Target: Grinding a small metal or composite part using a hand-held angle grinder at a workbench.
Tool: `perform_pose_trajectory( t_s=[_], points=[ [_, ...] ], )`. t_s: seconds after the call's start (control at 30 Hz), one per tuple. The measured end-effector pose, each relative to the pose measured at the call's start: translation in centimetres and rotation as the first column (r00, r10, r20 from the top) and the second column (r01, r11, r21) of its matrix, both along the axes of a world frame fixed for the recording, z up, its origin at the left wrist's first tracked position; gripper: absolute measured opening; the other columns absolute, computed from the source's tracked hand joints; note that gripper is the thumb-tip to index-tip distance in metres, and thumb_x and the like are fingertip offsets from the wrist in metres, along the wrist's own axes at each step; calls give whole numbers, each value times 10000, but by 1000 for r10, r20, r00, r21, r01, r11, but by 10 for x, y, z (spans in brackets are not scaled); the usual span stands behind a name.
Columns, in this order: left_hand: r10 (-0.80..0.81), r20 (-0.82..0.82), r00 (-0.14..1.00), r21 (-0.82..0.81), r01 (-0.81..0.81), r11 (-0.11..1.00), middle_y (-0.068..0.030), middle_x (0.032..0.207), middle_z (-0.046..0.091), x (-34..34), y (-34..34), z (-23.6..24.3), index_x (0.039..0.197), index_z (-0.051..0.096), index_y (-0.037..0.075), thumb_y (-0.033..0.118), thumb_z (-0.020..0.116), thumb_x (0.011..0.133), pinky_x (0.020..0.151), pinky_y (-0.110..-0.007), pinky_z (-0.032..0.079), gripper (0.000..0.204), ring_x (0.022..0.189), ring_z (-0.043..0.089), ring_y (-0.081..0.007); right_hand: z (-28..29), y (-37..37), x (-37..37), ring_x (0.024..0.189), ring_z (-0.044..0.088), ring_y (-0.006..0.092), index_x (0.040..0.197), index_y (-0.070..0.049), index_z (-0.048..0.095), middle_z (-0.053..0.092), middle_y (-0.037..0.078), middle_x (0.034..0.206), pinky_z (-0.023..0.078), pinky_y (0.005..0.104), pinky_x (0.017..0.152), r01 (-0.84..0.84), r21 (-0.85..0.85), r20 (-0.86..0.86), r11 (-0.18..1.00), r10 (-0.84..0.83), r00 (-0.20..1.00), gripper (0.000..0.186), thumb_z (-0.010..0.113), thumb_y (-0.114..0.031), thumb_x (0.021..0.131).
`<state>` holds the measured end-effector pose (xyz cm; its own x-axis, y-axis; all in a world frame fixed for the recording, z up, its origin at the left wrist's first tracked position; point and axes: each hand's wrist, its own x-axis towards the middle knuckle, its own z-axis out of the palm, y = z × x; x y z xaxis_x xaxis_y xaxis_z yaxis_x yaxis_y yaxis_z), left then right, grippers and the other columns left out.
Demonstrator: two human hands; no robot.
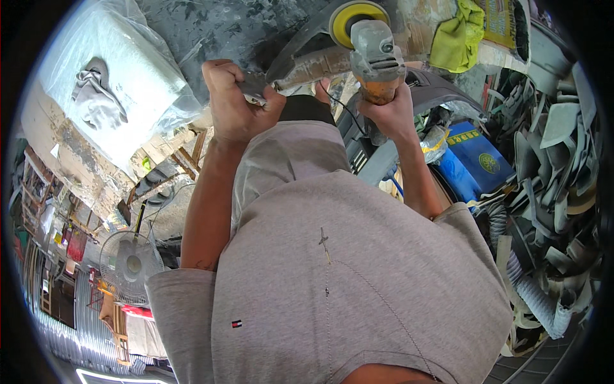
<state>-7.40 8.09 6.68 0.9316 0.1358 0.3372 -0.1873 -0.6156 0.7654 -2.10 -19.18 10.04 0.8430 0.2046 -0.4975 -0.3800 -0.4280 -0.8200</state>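
My right hand [391, 115] is wrapped round the orange rear body of a dusty power sander [377, 61]. Its round disc [358, 20], yellow with a dark centre, points away from me over the workbench. On the other side, my left hand [238, 104] is closed with its thumb pressed on a dark grey flat piece [254, 84]. How far this piece reaches past the fingers is hard to make out. Beyond it, a curved grey strip [297, 48] runs toward the disc along the bench edge.
A plastic-covered white block [131, 70] with a grey cloth [99, 96] stands at left. A yellow-green cloth [457, 35] lies at far right. Near my right arm are a blue container [476, 160] and heaped grey parts [556, 153]. A fan [132, 265] stands at lower left.
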Motion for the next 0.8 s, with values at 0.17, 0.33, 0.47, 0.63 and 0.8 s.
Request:
perform_pose_trajectory(
  t_s=[0.17, 0.33, 0.47, 0.63, 0.8],
  points=[
    [2, -21, 1000, 3, -2, 1000, -121, 916, 371, 2, -1, 2, 985, 388, 3, 73, 679, 643, 721, -388, 402, 456, 821, 415, -261, 2, 2, 3, 752, 632, 121, 973, 4, 653, 674, 32, 870, 523, 281, 702, 16, -6, 0, 1000, -16, 1000, 356, 762, -43, 637],
    [53, -86, 995, -28, -56, 998, -112, 916, 365, 3, 3, -1, 966, 379, 10, 81, 668, 638, 722, -375, 415, 443, 822, 411, -250, -5, -8, 4, 737, 631, 120, 972, 1, 649, 671, 33, 863, 523, 278, 682, 57, -72, -48, 996, -60, 997, 350, 762, -33, 642],
    [28, -94, 995, -49, -33, 998, -108, 917, 364, 2, 2, -1, 952, 379, 15, 89, 655, 641, 726, -374, 424, 422, 826, 414, -245, 0, -12, 4, 748, 629, 118, 998, 2, 649, 672, 27, 874, 517, 277, 707, 66, -61, -13, 996, -67, 998, 367, 762, -36, 651],
    [32, -128, 991, -61, -40, 997, -111, 916, 364, 3, 2, 1, 951, 386, 13, 88, 655, 636, 721, -368, 422, 421, 822, 418, -250, 4, -7, 7, 869, 653, 137, 1087, 25, 621, 686, 62, 982, 527, 294, 788, -34, -61, -53, 998, 31, 998, 467, 754, -64, 648],
    [24, -84, 996, -30, -27, 999, -110, 908, 365, 5, 1, 4, 939, 394, 9, 80, 656, 631, 718, -367, 419, 410, 804, 423, -253, 6, 0, 5, 876, 664, 142, 1110, 25, 610, 691, 67, 995, 535, 299, 798, -7, -5, -56, 1000, 7, 998, 489, 751, -68, 652]
  ],
)
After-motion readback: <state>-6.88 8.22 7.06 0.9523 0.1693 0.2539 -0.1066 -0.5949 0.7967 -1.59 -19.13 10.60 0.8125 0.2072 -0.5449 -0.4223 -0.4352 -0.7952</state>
